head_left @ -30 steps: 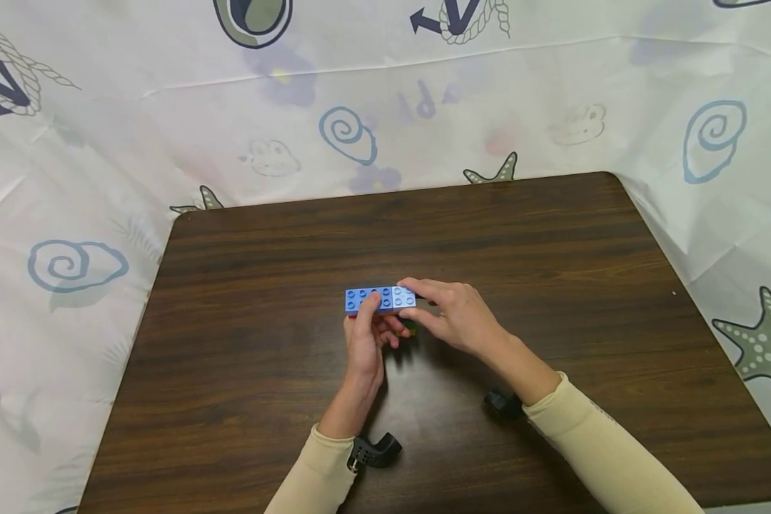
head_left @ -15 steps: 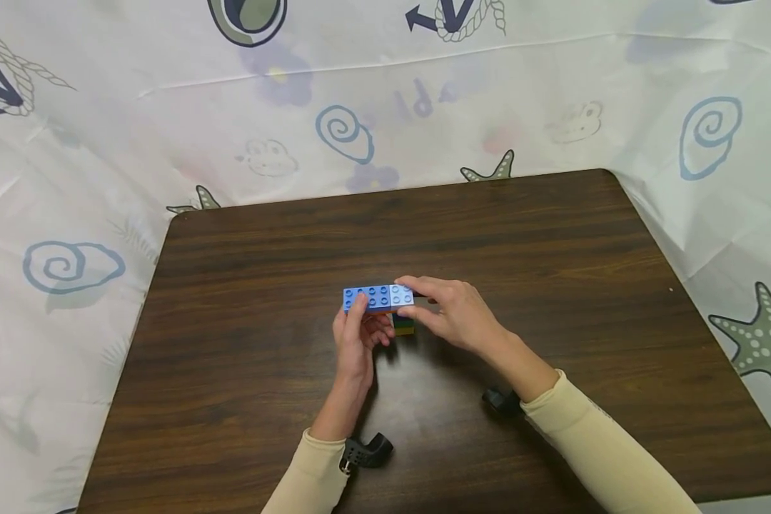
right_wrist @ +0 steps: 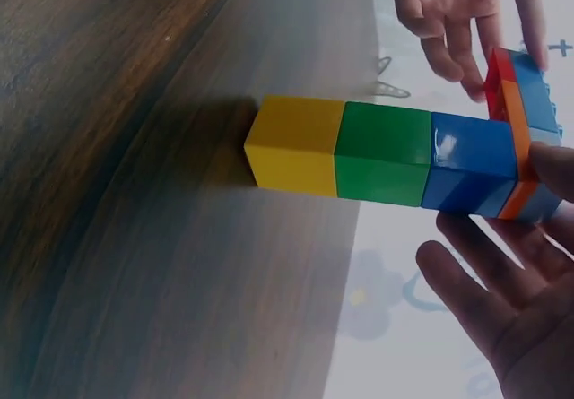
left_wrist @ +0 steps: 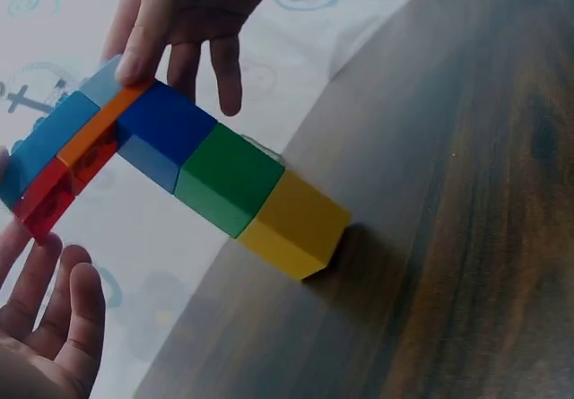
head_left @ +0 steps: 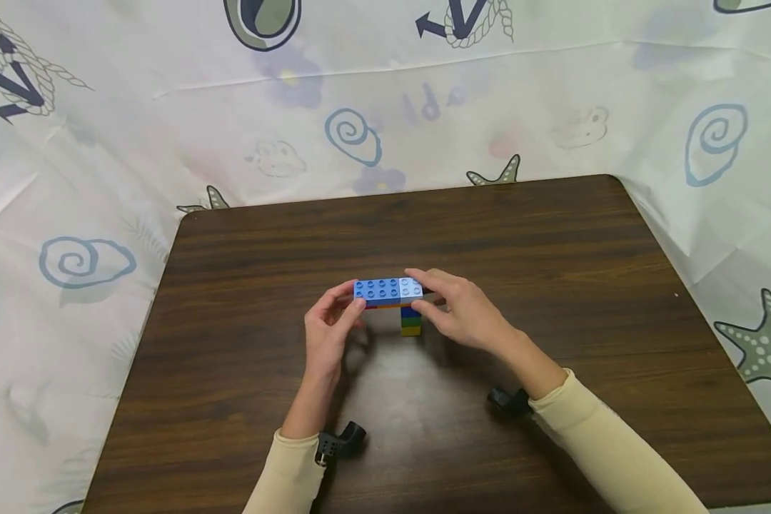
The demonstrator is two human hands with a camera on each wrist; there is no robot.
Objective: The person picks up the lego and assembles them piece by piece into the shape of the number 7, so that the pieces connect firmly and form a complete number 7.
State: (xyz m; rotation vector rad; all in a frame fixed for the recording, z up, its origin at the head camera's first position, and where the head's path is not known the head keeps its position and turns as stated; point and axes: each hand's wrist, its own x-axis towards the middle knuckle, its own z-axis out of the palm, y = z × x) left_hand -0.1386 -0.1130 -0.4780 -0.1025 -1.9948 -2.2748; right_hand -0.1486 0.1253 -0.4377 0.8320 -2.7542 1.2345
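Note:
A toy-brick build stands upright on the table: a yellow brick (left_wrist: 294, 227) at the bottom, then a green brick (left_wrist: 230, 179) and a dark blue brick (left_wrist: 166, 133). Across its top lies a layer of an orange brick (right_wrist: 517, 144) and a red brick (left_wrist: 47, 200), which juts out to the left. Over that layer sit a blue brick (head_left: 377, 288) and a lighter blue brick (head_left: 410, 286). My left hand (head_left: 326, 327) pinches the overhanging left end between thumb and fingers. My right hand (head_left: 464, 308) pinches the lighter blue end, above the column.
The brown wooden table (head_left: 244, 285) extends around the build on all sides. Behind and beside it hangs a white sheet (head_left: 218, 128) printed with sea shapes. Dark bands (head_left: 340, 444) sit at both wrists.
My left hand has moved left, from over the blue brick to its left end. The column beneath has come into view. My right hand keeps its hold on the lighter blue end.

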